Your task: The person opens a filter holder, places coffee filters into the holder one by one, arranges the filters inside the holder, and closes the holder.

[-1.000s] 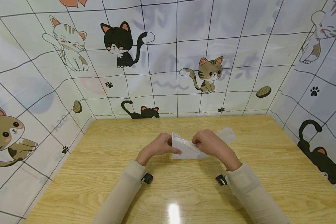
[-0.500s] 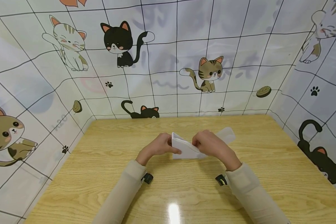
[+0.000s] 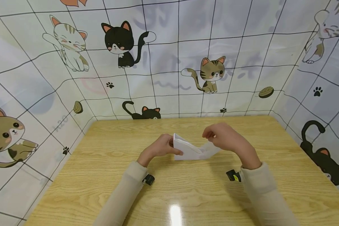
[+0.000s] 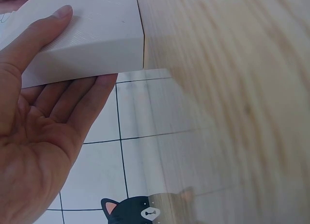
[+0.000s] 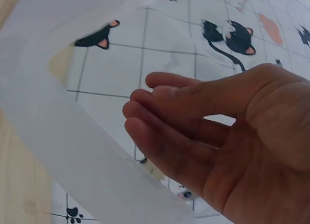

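Note:
A white box-shaped pack (image 3: 186, 153) stands on the table, its slanted top edge showing thin layers. My left hand (image 3: 161, 146) grips its left end, thumb on the near face and fingers behind. The left wrist view shows the pack's smooth white end (image 4: 104, 32) between thumb and fingers. From the pack's right end a translucent white strip (image 3: 210, 150) reaches up to the right. My right hand (image 3: 228, 137) hovers over this strip with loosely curved fingers. In the right wrist view nothing lies between those fingers, and the strip (image 5: 72, 132) passes beside them.
Beneath is a light wooden table (image 3: 124, 138), with a light reflection near its front edge. A white grid-lined sheet with cartoon cats (image 3: 178, 62) encloses the back and both sides. Small black devices (image 3: 149, 180) sit at both wrists.
My right hand has let go of the pack's top edge and moved up and to the right. The strip now bends lower beneath it. My left hand has stayed in place.

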Motion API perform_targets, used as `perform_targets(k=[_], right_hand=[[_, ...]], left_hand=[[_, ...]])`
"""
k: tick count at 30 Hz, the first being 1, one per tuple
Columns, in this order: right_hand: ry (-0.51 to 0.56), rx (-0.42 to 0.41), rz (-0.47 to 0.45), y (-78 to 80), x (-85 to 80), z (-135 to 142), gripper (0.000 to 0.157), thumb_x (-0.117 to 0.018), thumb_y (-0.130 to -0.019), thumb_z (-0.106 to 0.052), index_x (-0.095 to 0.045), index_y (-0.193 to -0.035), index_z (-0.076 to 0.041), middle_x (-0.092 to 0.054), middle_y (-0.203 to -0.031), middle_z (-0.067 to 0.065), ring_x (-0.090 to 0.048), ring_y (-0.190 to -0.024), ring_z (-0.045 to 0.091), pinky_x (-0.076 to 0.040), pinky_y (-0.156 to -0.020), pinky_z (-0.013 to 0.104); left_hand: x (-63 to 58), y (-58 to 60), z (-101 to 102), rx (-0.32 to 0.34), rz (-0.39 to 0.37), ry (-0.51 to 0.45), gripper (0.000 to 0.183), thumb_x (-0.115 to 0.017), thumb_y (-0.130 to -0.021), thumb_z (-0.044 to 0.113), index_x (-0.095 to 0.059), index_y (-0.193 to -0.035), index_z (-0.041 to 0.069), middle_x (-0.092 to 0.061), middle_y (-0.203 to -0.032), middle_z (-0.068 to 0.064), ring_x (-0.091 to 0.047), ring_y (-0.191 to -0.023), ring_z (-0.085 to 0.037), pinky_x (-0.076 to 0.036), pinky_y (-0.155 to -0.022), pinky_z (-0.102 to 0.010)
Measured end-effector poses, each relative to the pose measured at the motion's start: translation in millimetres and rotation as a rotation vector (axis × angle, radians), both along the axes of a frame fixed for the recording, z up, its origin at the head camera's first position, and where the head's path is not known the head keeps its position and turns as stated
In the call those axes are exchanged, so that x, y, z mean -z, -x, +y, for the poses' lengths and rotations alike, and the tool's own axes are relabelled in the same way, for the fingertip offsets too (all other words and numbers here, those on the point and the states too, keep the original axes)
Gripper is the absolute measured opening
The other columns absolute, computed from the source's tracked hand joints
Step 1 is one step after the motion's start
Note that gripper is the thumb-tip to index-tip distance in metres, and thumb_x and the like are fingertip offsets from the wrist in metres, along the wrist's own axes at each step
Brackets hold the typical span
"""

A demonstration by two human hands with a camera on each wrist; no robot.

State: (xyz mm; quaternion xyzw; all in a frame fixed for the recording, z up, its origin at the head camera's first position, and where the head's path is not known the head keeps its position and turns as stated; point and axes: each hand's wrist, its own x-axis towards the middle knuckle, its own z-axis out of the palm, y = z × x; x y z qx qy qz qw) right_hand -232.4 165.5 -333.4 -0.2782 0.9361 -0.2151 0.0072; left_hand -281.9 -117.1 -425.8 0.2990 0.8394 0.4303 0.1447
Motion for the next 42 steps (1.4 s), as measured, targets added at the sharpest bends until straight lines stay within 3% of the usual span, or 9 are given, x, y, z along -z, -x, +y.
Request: perform_targets(k=[9,18,22,27,31,36,42], right_hand=[[0.104,0.080,0.001,-4.0,-19.9,31.4,0.018,-0.066,-0.099,-0.005,-0.077,-0.112,-0.008,-0.078,-0.110,0.008,-0.071,-0.105,0.029,-0.057,-0.090,0.050],[0.139,0.155,-0.017,-3.1,-23.9,64.8,0.025,-0.069,-0.100,-0.018,-0.073,-0.123,-0.009,-0.075,-0.120,0.011,-0.069,-0.112,0.035,-0.054,-0.096,0.055],[0.157,0.147,-0.051,-2.2,-23.3,79.4,0.033,-0.072,-0.099,-0.020,-0.070,-0.128,-0.006,-0.072,-0.127,0.016,-0.067,-0.117,0.037,-0.051,-0.100,0.057],[0.161,0.122,-0.079,1.9,-19.0,93.3,0.046,-0.080,-0.092,-0.018,-0.066,-0.133,-0.002,-0.068,-0.133,0.020,-0.066,-0.120,0.038,-0.058,-0.090,0.039],[0.178,0.089,-0.148,6.2,-12.2,99.0,0.057,-0.084,-0.087,-0.018,-0.063,-0.136,0.001,-0.066,-0.135,0.025,-0.065,-0.121,0.043,-0.056,-0.082,0.028],[0.191,0.053,-0.255,11.1,-3.1,102.8,0.057,-0.084,-0.087,-0.017,-0.061,-0.135,0.001,-0.065,-0.134,0.025,-0.066,-0.120,0.045,-0.060,-0.083,0.039],[0.187,0.057,-0.282,15.3,2.3,104.8,0.051,-0.082,-0.088,-0.015,-0.061,-0.132,0.001,-0.066,-0.131,0.025,-0.067,-0.117,0.045,-0.059,-0.088,0.049]], left_hand=[[0.7,0.2,-0.3,-0.001,-0.004,-0.001,0.032,-0.087,-0.085,0.016,-0.077,-0.115,0.011,-0.080,-0.105,-0.005,-0.072,-0.086,-0.009,-0.053,-0.071,-0.025],[1.2,0.4,-0.2,-0.010,-0.006,0.000,0.032,-0.087,-0.085,0.017,-0.077,-0.115,0.010,-0.080,-0.105,-0.005,-0.072,-0.086,-0.009,-0.054,-0.071,-0.026],[1.6,0.6,-0.1,-0.010,-0.011,-0.002,0.033,-0.087,-0.085,0.017,-0.077,-0.115,0.010,-0.080,-0.105,-0.005,-0.072,-0.086,-0.009,-0.054,-0.072,-0.026],[1.7,1.0,-0.2,-0.005,-0.009,-0.006,0.033,-0.087,-0.085,0.017,-0.077,-0.115,0.010,-0.080,-0.106,-0.005,-0.073,-0.087,-0.009,-0.054,-0.072,-0.026],[2.1,0.8,-0.9,-0.002,-0.004,-0.003,0.032,-0.087,-0.085,0.018,-0.077,-0.114,0.010,-0.080,-0.105,-0.006,-0.073,-0.086,-0.010,-0.055,-0.072,-0.026],[2.3,0.3,-1.6,-0.009,0.000,0.009,0.032,-0.087,-0.085,0.019,-0.077,-0.115,0.011,-0.080,-0.105,-0.005,-0.073,-0.086,-0.009,-0.055,-0.072,-0.026],[2.1,0.5,-0.4,-0.009,0.004,0.007,0.033,-0.087,-0.084,0.019,-0.077,-0.115,0.011,-0.080,-0.106,-0.005,-0.073,-0.086,-0.009,-0.055,-0.073,-0.026]])
